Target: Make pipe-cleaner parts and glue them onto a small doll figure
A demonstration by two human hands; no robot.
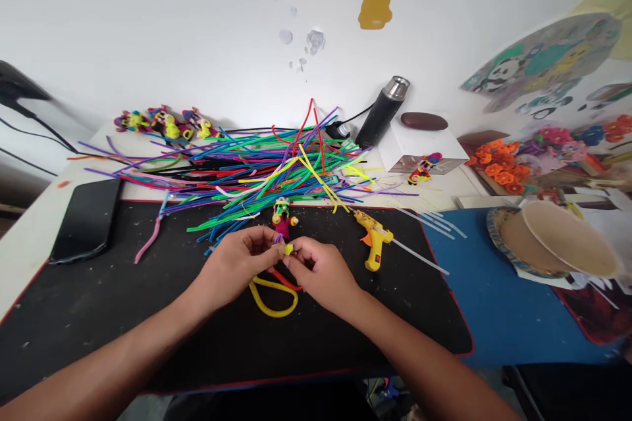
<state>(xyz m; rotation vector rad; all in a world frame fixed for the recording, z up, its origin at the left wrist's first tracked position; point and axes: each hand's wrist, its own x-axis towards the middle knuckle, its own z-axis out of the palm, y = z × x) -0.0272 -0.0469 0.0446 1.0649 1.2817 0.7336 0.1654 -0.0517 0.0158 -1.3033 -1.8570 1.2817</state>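
Observation:
Both hands meet over the black mat (187, 348). My left hand (239, 260) pinches a small purple and yellow pipe cleaner piece (288, 249) between thumb and fingers. From the other side, my right hand (320, 270) is closed on the same piece, its yellow part showing between the fingertips. Just beneath them lie scissors (274, 312) with a yellow and a red handle loop, their blades hidden by the hands. A small pipe cleaner figure (282, 217) with a green and white head and a magenta body is right behind my fingers.
A large heap of coloured pipe cleaners (257, 171) spreads behind the mat. To the right lies a yellow glue gun (374, 240) with a glue stick in it. A phone (86, 220) rests at left; a black flask (382, 115) leans by a white box (419, 145).

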